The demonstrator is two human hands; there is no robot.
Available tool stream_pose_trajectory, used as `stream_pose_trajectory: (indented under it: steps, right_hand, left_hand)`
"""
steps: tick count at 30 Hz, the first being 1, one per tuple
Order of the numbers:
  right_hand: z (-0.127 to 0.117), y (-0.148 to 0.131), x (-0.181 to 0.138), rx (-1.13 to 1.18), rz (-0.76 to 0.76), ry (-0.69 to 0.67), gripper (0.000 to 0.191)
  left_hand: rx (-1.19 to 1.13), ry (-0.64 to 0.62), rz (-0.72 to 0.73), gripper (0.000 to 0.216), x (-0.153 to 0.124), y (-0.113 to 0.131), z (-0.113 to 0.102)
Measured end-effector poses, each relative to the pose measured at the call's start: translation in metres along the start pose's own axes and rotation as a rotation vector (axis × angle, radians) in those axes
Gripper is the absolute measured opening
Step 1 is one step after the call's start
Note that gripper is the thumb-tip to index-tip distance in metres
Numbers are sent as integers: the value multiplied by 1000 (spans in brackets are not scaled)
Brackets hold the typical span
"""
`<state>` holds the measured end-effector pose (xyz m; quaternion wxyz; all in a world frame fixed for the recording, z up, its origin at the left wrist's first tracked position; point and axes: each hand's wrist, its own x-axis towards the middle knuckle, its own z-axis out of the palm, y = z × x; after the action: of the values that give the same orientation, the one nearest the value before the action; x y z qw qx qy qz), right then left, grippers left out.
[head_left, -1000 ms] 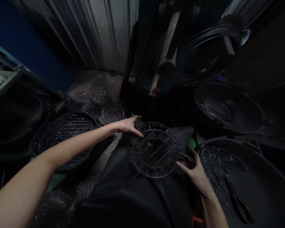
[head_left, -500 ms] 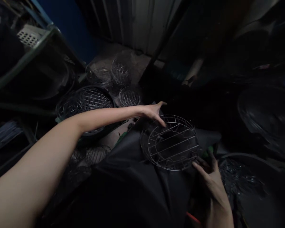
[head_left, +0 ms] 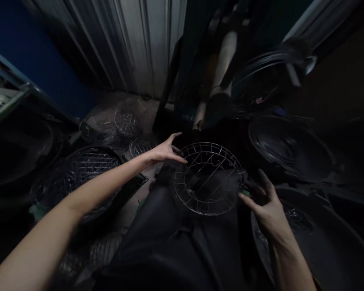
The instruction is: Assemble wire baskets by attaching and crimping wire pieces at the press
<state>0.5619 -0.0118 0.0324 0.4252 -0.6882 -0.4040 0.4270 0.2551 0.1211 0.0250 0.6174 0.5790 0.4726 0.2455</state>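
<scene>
A round wire basket (head_left: 210,178) of thin bright metal, with straight bars across it, rests over dark cloth (head_left: 170,238) that looks like it covers my lap. At its far left rim, my left hand (head_left: 166,151) has the thumb over the wire and a finger behind it, while the index finger points away. My right hand (head_left: 268,206) is at the right side of the basket with thumb and fingers spread. Its thumb tip comes close to the rim; whether it touches is unclear. A small green patch (head_left: 245,192) shows beside that thumb.
A dark tub (head_left: 327,246) holding wire pieces stands at right, a round dark basin (head_left: 309,161) behind it. Left, wire grids (head_left: 94,161) fill a dark container. More wire baskets (head_left: 129,123) lie on the floor by a corrugated wall (head_left: 148,48). A pale pipe (head_left: 226,60) stands ahead.
The view has swung to the right. The basket's cross bars lie at a steeper slant, and its far side stands higher in view. My right hand's fingers are more spread and farther from the rim.
</scene>
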Motion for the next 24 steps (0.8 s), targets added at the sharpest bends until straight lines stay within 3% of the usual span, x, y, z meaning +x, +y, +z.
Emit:
stream_pose_trajectory:
  steps: [7,13,24]
  right_hand:
    - [3,-9,22,50,-91,-13,104]
    - [2,-11,36,50,-78,24,106]
    - [1,-8,31,80,-72,34,104]
  left_hand:
    - [23,24,31,119,26,33,-13]
    - [1,41,33,120,38,36,-15]
    - [109,133,72,113,13,37,-10]
